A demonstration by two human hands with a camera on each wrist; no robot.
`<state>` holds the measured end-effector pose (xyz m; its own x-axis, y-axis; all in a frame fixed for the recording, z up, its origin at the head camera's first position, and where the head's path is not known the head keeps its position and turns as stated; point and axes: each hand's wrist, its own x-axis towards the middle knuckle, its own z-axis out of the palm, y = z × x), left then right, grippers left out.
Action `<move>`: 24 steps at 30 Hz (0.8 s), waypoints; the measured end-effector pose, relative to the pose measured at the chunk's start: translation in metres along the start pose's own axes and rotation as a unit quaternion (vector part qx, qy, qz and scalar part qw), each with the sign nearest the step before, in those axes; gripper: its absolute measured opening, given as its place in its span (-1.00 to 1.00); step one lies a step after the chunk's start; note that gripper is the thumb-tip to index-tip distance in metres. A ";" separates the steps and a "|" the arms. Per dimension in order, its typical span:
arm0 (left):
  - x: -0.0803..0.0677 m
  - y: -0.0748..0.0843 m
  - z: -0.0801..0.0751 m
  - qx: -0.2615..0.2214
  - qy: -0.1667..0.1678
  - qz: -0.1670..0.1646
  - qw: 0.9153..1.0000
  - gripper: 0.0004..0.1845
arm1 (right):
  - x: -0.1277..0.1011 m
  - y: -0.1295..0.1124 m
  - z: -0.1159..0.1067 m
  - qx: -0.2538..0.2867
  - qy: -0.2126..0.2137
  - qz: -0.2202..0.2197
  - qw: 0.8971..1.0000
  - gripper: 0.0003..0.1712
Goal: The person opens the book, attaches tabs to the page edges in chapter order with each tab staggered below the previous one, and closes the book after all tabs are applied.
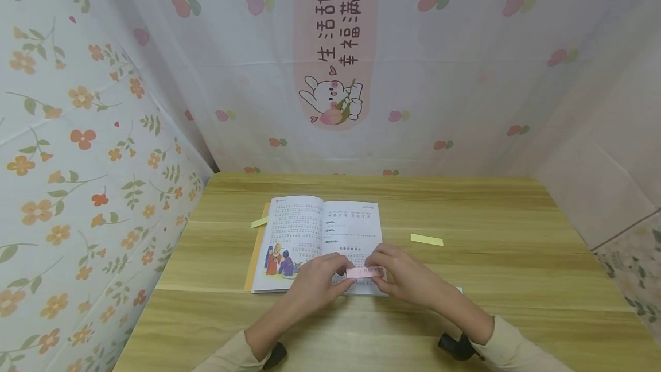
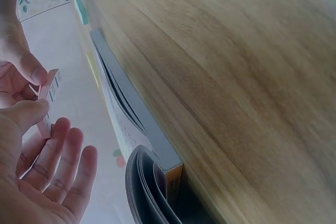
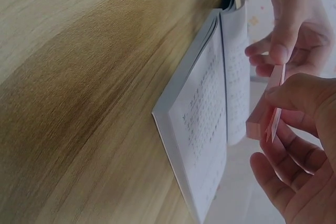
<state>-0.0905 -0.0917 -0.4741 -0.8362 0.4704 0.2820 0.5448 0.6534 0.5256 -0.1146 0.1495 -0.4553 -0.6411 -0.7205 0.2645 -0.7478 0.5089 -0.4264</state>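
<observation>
An open book (image 1: 353, 234) with printed text and a coloured picture lies on the wooden table. Over the lower part of its right page, both hands hold a small pad of pink sticky notes (image 1: 361, 272) with handwriting on top. My left hand (image 1: 317, 280) pinches the pad's left end, while my right hand (image 1: 408, 274) pinches its right end. In the right wrist view the pink pad (image 3: 265, 103) looks thick, with a few sheets lifting from the block. From the left wrist, the left hand's thumb (image 2: 31, 113) presses on the pad (image 2: 48, 95), with the other fingers spread below.
A yellow sticky strip (image 1: 426, 239) lies right of the book. Another yellow-green strip (image 1: 260, 222) sticks out at the book's left edge, over an orange cover. A pale green piece (image 1: 459, 289) shows partly behind the right forearm. A printed curtain (image 1: 413, 73) hangs behind the table.
</observation>
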 end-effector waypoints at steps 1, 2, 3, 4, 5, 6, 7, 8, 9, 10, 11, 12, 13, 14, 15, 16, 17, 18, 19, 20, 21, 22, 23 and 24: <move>0.000 0.000 0.000 -0.001 0.001 0.000 1.000 -0.84 | 0.000 0.000 0.000 -0.001 0.001 -0.001 1.000 -0.75; 0.000 0.000 0.000 -0.001 0.002 0.000 1.000 -0.84 | 0.000 0.000 0.000 -0.002 0.001 -0.003 1.000 -0.75; -0.001 0.000 0.000 -0.002 0.002 -0.001 1.000 -0.84 | 0.000 0.000 0.000 -0.001 0.002 -0.004 1.000 -0.75; -0.001 0.000 0.000 -0.002 0.003 -0.001 1.000 -0.84 | 0.000 0.000 0.000 0.000 0.002 -0.006 1.000 -0.75; -0.001 0.000 0.000 -0.003 0.003 -0.001 1.000 -0.84 | 0.000 0.000 0.000 0.001 0.002 -0.006 1.000 -0.76; -0.001 0.000 0.000 -0.004 0.003 0.000 1.000 -0.84 | 0.000 0.000 0.001 0.003 0.003 -0.007 1.000 -0.76; -0.001 0.000 0.000 -0.004 0.003 0.001 1.000 -0.84 | 0.000 0.000 0.001 0.005 0.003 -0.005 1.000 -0.77; -0.001 0.000 0.000 -0.004 0.004 0.002 1.000 -0.84 | 0.000 0.000 0.001 0.007 0.003 -0.003 1.000 -0.78; -0.001 0.000 0.000 -0.005 0.004 0.003 1.000 -0.83 | 0.000 0.000 0.001 0.010 0.003 -0.001 1.000 -0.80; -0.001 -0.001 0.001 -0.006 0.004 0.004 1.000 -0.83 | 0.001 -0.001 0.001 0.014 0.003 0.003 1.000 -0.81; -0.001 -0.001 0.001 -0.006 0.004 0.006 1.000 -0.83 | 0.001 -0.001 0.001 0.016 0.003 0.006 1.000 -0.82; -0.002 -0.001 0.001 -0.007 0.005 0.007 1.000 -0.83 | 0.001 -0.001 0.001 0.018 0.002 0.010 1.000 -0.83; -0.002 -0.001 0.001 -0.007 0.005 0.008 1.000 -0.82 | 0.001 -0.002 0.001 0.019 0.002 0.013 1.000 -0.83; -0.002 -0.001 0.001 -0.007 0.006 0.009 1.000 -0.82 | 0.001 -0.002 0.001 0.020 0.001 0.016 1.000 -0.83; -0.002 -0.001 0.001 -0.006 0.007 0.010 1.000 -0.82 | 0.001 -0.003 0.000 0.022 0.001 0.020 1.000 -0.82; -0.002 0.000 0.001 -0.005 0.007 0.011 1.000 -0.82 | 0.001 -0.003 0.000 0.023 0.000 0.023 0.999 -0.81; -0.003 0.000 0.001 -0.004 0.008 0.011 1.000 -0.82 | 0.001 -0.004 0.000 0.024 0.000 0.026 0.999 -0.81; -0.003 0.000 0.001 -0.003 0.009 0.011 1.000 -0.82 | 0.000 -0.004 0.000 0.025 0.001 0.030 0.999 -0.81; -0.003 0.000 0.001 -0.001 0.010 0.011 1.000 -0.82 | 0.000 -0.004 0.000 0.026 0.002 0.034 0.999 -0.81; -0.003 -0.001 0.001 0.001 0.010 0.011 1.000 -0.82 | 0.000 -0.004 0.000 0.027 0.004 0.037 0.999 -0.81; -0.003 -0.001 0.001 0.002 0.009 0.011 1.000 -0.81 | 0.000 -0.004 0.000 0.028 0.007 0.039 0.999 -0.81; -0.003 -0.001 0.001 0.004 0.009 0.010 1.000 -0.81 | 0.000 -0.004 0.000 0.028 0.010 0.040 0.999 -0.82; -0.003 -0.001 0.002 0.006 0.008 0.009 1.000 -0.81 | 0.000 -0.005 0.000 0.028 0.012 0.041 0.999 -0.82; -0.003 -0.001 0.002 0.008 0.007 0.008 1.000 -0.81 | 0.000 -0.005 0.000 0.028 0.015 0.042 0.999 -0.82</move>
<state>-0.0881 -0.0927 -0.4771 -0.8275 0.4737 0.3014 0.5598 0.6547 0.5079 -0.1111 0.1470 -0.4535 -0.7068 -0.6616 0.2502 -0.6805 0.5396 -0.4957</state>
